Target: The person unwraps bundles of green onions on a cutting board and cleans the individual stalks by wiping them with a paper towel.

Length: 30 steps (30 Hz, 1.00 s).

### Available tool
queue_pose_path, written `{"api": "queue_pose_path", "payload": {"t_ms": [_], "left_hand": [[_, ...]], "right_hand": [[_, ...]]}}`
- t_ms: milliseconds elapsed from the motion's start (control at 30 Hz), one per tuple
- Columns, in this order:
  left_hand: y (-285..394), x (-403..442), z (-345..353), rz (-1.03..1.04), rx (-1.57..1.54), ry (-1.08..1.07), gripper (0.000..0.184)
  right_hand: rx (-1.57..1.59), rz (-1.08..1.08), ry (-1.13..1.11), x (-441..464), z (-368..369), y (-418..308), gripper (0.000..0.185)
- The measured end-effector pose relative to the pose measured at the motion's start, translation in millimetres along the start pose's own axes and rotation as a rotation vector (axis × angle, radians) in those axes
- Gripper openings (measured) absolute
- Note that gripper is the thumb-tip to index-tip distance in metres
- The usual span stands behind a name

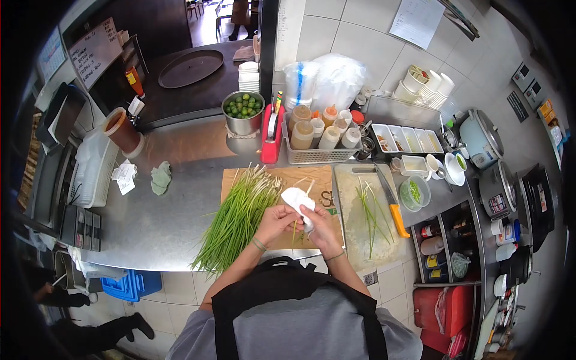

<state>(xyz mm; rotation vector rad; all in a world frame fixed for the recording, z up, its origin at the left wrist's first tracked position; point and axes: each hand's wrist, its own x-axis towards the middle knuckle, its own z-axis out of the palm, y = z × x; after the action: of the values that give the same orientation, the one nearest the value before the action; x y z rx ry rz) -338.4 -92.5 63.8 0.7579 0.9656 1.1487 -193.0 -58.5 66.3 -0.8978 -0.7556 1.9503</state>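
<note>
Both hands are close together over a brown paper sheet point(324, 175). My right hand point(321, 228) is closed on a white paper towel point(297, 199). Beside it, my left hand point(278, 222) has its fingers pinched at a thin green stalk near the towel's lower edge. A large bunch of green onions point(240, 219) lies left of my hands, white ends toward the back. On the right, a few loose stalks point(371, 210) rest on a pale cutting board point(351, 240). A knife with an orange handle point(397, 219) lies along that board's right side.
Behind the paper stand a red dispenser point(272, 141), a basket of sauce bottles point(324, 156) and a pot of green limes point(243, 124). A tub of chopped greens point(414, 193) is right of the knife. Another person's legs point(102, 330) show at the lower left.
</note>
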Motion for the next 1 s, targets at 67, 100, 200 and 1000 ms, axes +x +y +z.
{"api": "queue_pose_path", "payload": {"t_ms": [67,100,200,1000], "left_hand": [[3.6,0.2,1.5,-0.004,0.015,-0.015,0.015],[4.7,0.1,1.3,-0.014,0.032,-0.012,0.016],[6.6,-2.5,0.7,-0.057,0.047,-0.02,0.014],[21.2,2.8,-27.1,0.231,-0.386,0.448,0.008]], "right_hand": [[0.029,-0.037,0.057,12.0,-3.1,-2.8,0.015],[0.055,-0.066,0.085,16.8,-6.0,-7.2,0.015],[0.157,-0.169,0.155,30.6,-16.8,-28.8,0.013],[-0.402,-0.165,0.064,-12.7,-14.9,16.7,0.013]]}}
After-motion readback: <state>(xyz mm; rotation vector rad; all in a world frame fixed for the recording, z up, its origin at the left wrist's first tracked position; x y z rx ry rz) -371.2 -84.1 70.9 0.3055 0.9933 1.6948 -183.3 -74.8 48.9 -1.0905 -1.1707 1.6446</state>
